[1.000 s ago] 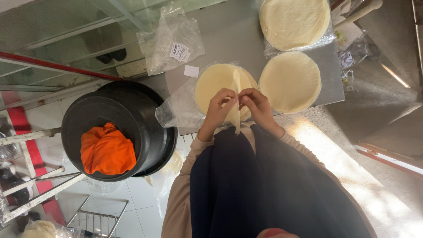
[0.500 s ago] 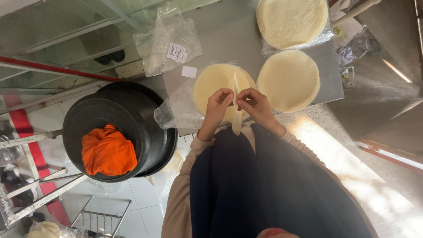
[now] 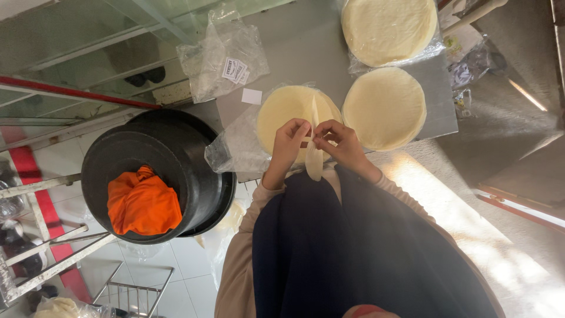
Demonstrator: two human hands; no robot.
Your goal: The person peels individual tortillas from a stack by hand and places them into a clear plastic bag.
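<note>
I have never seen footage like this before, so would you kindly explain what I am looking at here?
There is no machine here: a person wears a camera on the head, so the single view looks straight down over their dark apron at their own two bare hands. The left hand and right hand meet over a grey table and together pinch a thin pale sheet, lifted from a round stack of sheets lying on clear plastic. Two more round stacks lie nearby: one bare, one in a plastic bag. An emptied plastic bag lies further back. Beside the table stands a black tub with an orange cloth inside.
</note>
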